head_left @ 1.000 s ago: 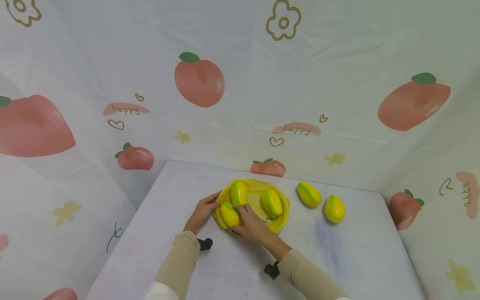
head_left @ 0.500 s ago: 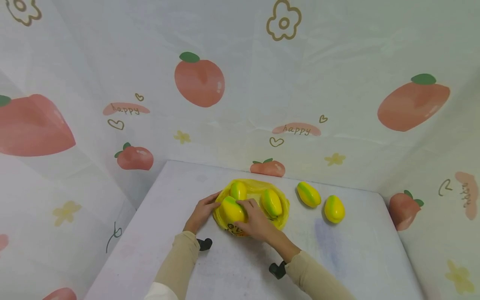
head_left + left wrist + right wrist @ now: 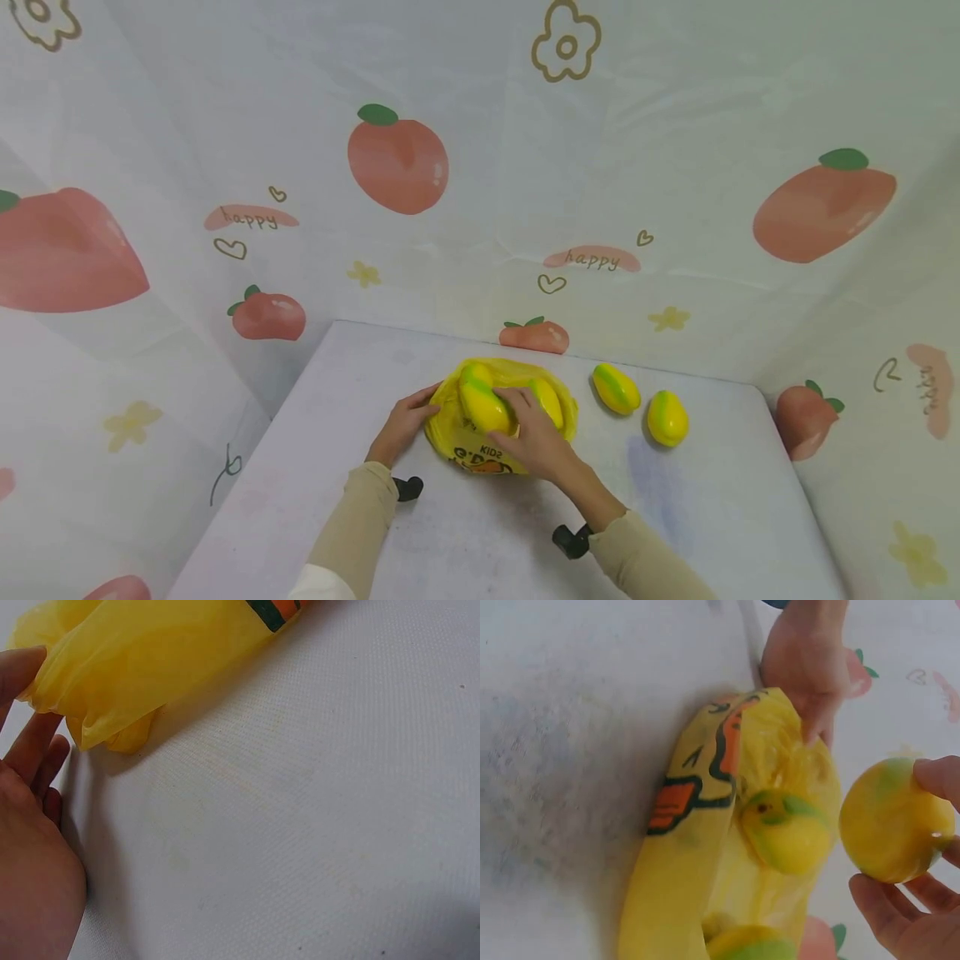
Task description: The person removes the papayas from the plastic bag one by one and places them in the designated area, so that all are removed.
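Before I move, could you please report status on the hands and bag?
Left hand pinches yellow bag at rim. Right hand grips yellow-green fruit over its mouth. Two fruits inside, two loose fruits on table. Right hand partly hides bag in head view.

The wall cloth (image 3: 468, 250) reads "happy", the yellow bag (image 3: 480, 452) "KIDS" (other letters there unclear)

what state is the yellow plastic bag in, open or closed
Open: in the right wrist view the yellow plastic bag has its mouth spread, showing one yellow-green oval fruit and part of a second fruit inside.
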Tool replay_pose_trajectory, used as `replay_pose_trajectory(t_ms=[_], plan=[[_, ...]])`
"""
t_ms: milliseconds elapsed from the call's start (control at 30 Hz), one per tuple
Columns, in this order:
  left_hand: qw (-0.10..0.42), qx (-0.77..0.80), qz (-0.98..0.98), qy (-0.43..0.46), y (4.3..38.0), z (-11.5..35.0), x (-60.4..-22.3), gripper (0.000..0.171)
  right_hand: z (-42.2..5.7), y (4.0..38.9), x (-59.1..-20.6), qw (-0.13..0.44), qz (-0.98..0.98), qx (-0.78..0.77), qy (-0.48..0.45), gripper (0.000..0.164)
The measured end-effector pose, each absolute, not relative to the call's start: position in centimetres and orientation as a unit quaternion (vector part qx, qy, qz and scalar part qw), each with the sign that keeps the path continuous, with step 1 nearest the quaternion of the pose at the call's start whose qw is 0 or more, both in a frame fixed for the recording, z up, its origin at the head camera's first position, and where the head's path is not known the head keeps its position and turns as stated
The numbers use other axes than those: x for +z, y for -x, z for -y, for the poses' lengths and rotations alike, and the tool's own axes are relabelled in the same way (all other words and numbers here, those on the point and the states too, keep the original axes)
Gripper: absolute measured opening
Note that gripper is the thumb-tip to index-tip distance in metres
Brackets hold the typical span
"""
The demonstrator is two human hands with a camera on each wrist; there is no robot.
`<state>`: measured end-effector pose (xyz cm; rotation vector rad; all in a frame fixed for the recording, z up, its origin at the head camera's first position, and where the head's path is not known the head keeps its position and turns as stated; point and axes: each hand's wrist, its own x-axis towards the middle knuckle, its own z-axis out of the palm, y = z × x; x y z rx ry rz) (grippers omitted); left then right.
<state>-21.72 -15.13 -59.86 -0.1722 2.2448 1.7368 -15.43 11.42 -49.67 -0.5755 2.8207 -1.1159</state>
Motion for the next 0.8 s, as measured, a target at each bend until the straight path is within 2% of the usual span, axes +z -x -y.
replay_pose_trajectory(t_ms=[533, 800], plan=[[0.147, 0.6, -0.784, 0.063, 22.0, 15.5, -60.1, 0.048, -16.2, 15.2, -49.9, -0.055, -0.923, -0.346, 0.158, 0.067], [0.153, 0.603, -0.781, 0.06, 22.2, 15.5, -60.3, 0.048, -19.2, 15.1, -50.0, -0.07, -0.922, -0.36, 0.129, 0.068]])
